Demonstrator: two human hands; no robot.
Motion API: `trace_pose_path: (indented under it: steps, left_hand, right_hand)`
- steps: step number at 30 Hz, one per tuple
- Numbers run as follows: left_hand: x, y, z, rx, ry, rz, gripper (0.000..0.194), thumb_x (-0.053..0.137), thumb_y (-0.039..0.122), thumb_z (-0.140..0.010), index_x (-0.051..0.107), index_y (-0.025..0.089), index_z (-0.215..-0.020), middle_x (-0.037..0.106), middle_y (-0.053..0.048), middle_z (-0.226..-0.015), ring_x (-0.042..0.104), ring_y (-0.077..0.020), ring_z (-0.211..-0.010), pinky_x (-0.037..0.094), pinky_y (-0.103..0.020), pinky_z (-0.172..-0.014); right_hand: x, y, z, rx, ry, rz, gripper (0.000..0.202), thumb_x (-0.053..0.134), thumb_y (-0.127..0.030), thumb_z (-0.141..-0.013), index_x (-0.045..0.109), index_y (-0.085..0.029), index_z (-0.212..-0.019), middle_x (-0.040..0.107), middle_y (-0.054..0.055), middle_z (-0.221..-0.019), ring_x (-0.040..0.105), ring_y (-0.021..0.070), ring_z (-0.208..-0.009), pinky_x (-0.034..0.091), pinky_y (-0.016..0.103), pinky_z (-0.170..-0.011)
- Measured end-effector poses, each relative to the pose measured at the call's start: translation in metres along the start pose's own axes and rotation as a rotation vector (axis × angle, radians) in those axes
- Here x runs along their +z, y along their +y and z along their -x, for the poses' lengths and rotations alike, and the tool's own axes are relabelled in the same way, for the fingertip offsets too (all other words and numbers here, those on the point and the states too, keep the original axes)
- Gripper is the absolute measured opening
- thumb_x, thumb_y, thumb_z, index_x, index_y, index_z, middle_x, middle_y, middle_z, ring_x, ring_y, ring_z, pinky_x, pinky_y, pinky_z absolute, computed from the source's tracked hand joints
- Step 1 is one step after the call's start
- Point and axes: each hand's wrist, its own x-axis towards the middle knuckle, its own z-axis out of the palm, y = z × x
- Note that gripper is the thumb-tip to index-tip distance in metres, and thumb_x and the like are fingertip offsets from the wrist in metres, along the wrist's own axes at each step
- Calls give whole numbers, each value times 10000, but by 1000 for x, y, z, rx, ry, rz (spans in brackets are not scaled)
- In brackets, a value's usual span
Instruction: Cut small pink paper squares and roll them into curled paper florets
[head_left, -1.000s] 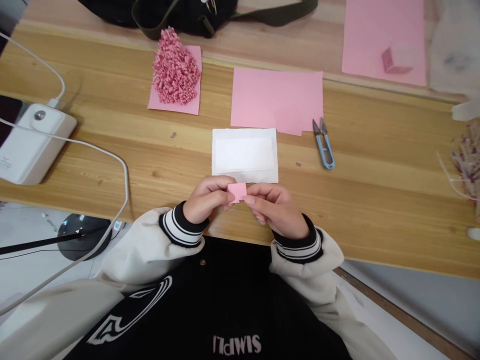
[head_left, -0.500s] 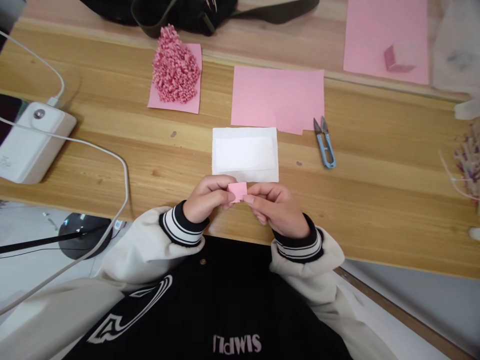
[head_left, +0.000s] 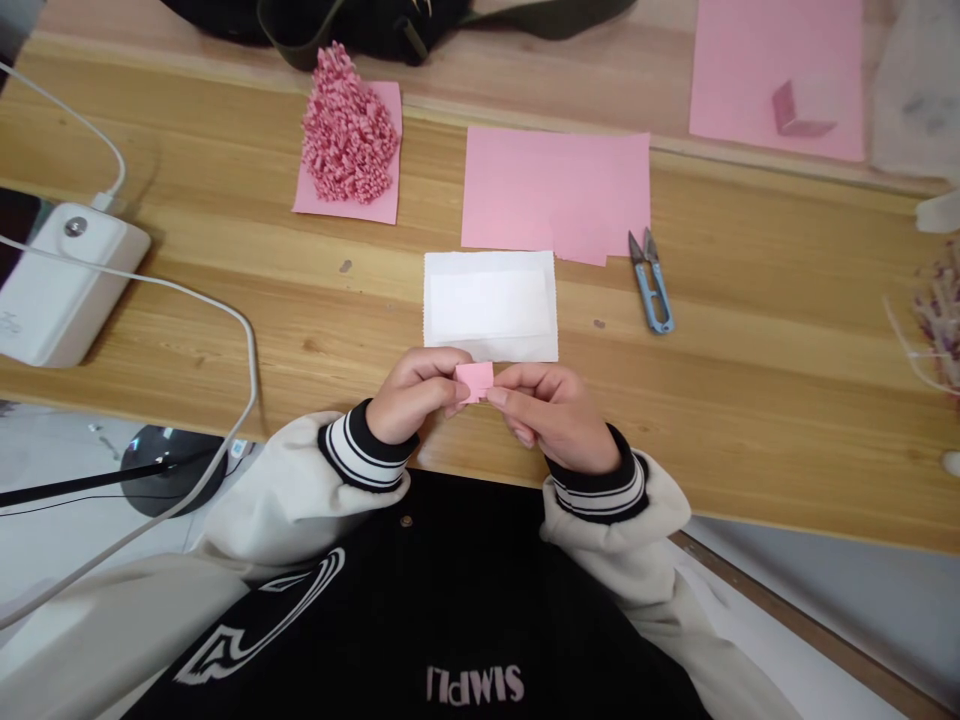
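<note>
Between my hands is a small pink piece of paper [head_left: 475, 377], close to the table's front edge. My left hand [head_left: 418, 393] pinches its left side between thumb and fingers. On the opposite side, my right hand [head_left: 553, 410] grips the lower right edge with thumb and forefinger. Just beyond the fingers lies a flat white packet [head_left: 490, 305] with zigzag edges. Farther back is a larger pink sheet [head_left: 551, 190] with a notched lower edge. Blue-handled thread snips [head_left: 654, 290] rest to its right, blades apart and pointing away from me.
A heap of pink flower stamens [head_left: 349, 140] sits on a pink paper at the back left. At the left are a white power bank [head_left: 67, 290] and a cable [head_left: 251, 370]. A black bag [head_left: 375, 25] and a pink sheet [head_left: 750, 80] with a small block [head_left: 802, 108] lie behind.
The camera view has shifted very slightly. Both hands keep the same grip on the small pink paper, and the things on the table stay in place.
</note>
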Motion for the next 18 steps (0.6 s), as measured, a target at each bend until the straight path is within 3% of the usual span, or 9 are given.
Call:
trace_pose_path:
  steps: [18]
  left_hand:
    - [0,0,0,1,8,23,89,520,154,-609,539,137,-524,434,43,-419,352,-68,-405,230,-234,-416]
  right_hand:
    - [-1,-2,1,-14,2,-38,164,570,-294,-766,619,-138,-755,471,-78,-396,344,20,-333,237,170,-341]
